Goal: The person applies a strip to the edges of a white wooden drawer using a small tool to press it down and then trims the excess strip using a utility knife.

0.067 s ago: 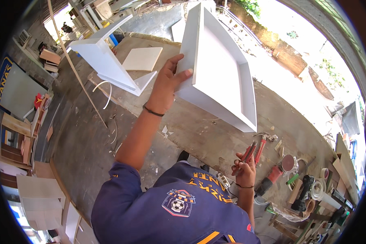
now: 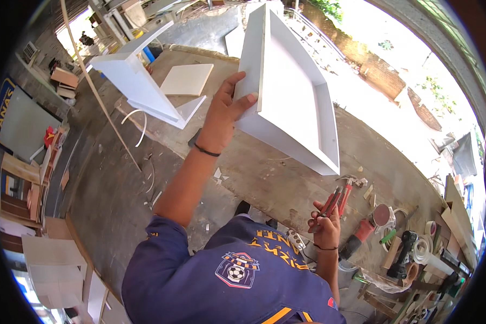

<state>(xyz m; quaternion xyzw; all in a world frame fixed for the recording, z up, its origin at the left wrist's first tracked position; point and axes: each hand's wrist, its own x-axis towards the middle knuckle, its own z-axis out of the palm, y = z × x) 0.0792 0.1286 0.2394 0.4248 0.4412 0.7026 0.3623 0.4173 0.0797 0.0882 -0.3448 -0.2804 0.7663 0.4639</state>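
Observation:
My left hand (image 2: 219,120) grips the near left edge of a shallow white box (image 2: 290,86), like a drawer, with the thumb over its rim. The box is tilted, its hollow side turned to the right. Lower right, my right hand (image 2: 326,233) is closed around red-handled pliers (image 2: 332,202) that point upward. Just beyond them lies a claw hammer (image 2: 348,189) with a red handle, on the worktable (image 2: 291,189). Part of the pliers is hidden by my fingers.
Left of the box stands an angled white panel assembly (image 2: 129,81), beside a flat pale board (image 2: 187,79). At right lie a red angle grinder (image 2: 364,229), a black power tool (image 2: 403,254) and rolls of edging strip (image 2: 422,251). Offcuts litter the floor (image 2: 119,194).
The view has shifted slightly. Both hands keep their hold, and the box stays almost where it was.

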